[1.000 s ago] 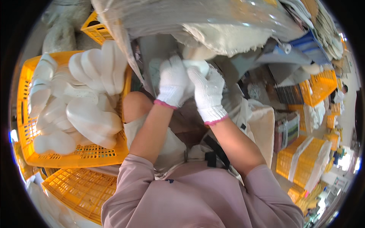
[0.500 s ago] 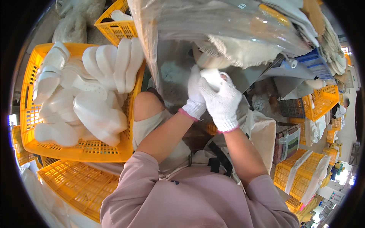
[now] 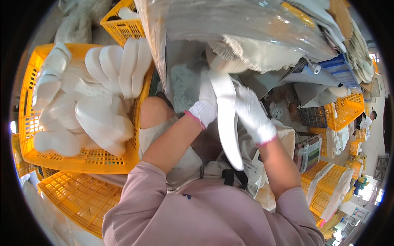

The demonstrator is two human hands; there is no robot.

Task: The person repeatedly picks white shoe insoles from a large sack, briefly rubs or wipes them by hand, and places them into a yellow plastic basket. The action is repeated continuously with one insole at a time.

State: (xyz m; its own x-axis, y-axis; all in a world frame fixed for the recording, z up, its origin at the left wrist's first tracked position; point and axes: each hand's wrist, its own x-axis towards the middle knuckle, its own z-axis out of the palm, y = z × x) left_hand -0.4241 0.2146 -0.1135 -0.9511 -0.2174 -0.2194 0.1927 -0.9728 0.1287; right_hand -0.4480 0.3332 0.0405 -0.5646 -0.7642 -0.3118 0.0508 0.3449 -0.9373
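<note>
Both gloved hands grip a long white sole (image 3: 227, 123) at centre, its toe pointing near. The left hand (image 3: 206, 100) closes its fingers round the far end; the right hand (image 3: 249, 112) clasps the right edge. It looks light, slightly flexible foam, best held by the edges. Similar soles fill the yellow crate (image 3: 28, 110) at left.

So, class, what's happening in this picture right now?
A person in white work gloves holds a long white shoe insole upright in front of them. The left hand grips it near the top and the right hand steadies it from the side. On the person's left, a yellow crate is piled with more white insoles. A clear plastic bag hangs just above the hands.
</note>
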